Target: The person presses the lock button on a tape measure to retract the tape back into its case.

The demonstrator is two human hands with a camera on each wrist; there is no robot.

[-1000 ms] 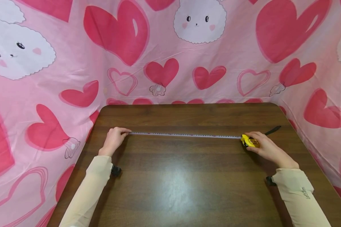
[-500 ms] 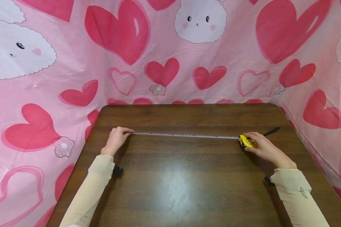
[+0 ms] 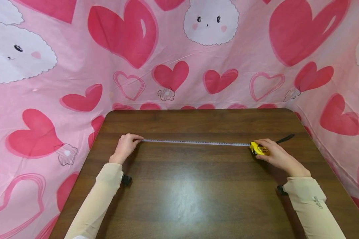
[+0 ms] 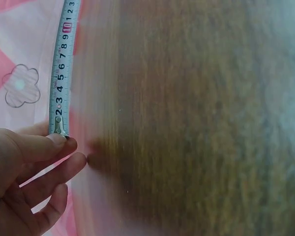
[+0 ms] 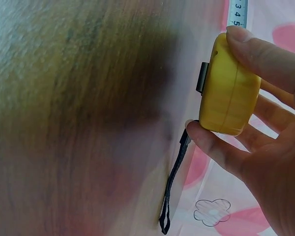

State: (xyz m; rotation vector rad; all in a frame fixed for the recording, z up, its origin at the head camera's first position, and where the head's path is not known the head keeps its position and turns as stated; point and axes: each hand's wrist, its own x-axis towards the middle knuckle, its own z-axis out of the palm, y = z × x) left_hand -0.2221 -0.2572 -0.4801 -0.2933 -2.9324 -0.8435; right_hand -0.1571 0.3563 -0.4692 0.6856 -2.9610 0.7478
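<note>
A yellow tape measure [image 3: 259,149] is in my right hand [image 3: 279,156], its case held between thumb and fingers. From it the white blade [image 3: 194,142] runs leftward in a nearly straight line over the table. My left hand [image 3: 125,146] pinches the blade's metal end hook [image 4: 59,127] between thumb and index finger. Printed numbers show along the blade in the left wrist view. A black wrist strap [image 5: 173,182] hangs from the case in the right wrist view, where the blade comes out beside the thumb.
The brown wooden table [image 3: 179,186] spreads beneath both hands. Pink cloth with hearts [image 3: 170,76] stands behind it and at both sides. A small black device sits at each wrist, near the pale sleeves [image 3: 306,196].
Both hands have drawn slightly closer together: the left hand moved right and the right hand a little left. The exposed blade is shorter, still stretched between them.
</note>
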